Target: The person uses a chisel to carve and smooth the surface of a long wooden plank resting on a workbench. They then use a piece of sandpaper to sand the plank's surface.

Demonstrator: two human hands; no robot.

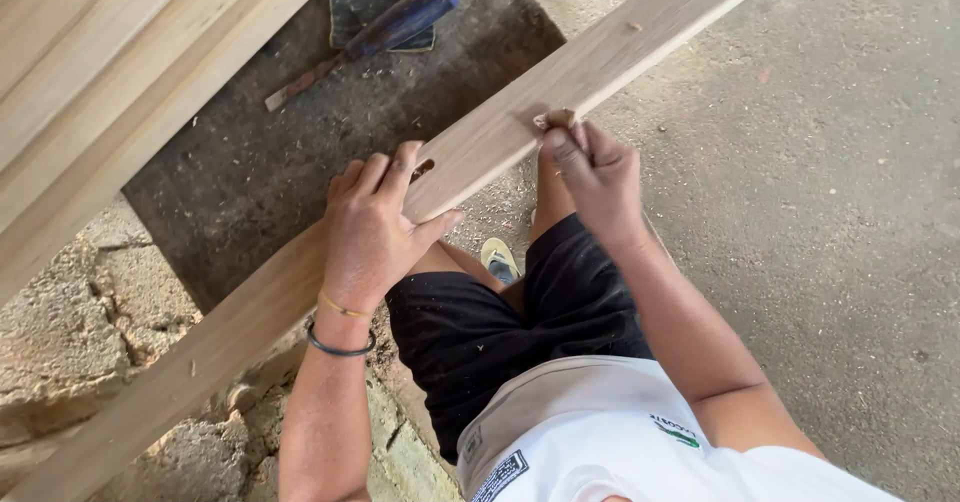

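Note:
A long wooden plank runs diagonally from the lower left to the upper right across my lap. My left hand grips its near edge, thumb under, fingers over the top beside a small dark knot hole. My right hand pinches a small folded brown piece, seemingly sandpaper, and presses it on the plank's face. I am seated in black shorts and a white shirt, one foot in a yellow sandal below the plank.
A chisel with a blue handle lies on a dark mat, partly over a dark sanding sheet. Stacked wooden boards fill the upper left. Cracked concrete lies at the lower left, dusty floor at the right.

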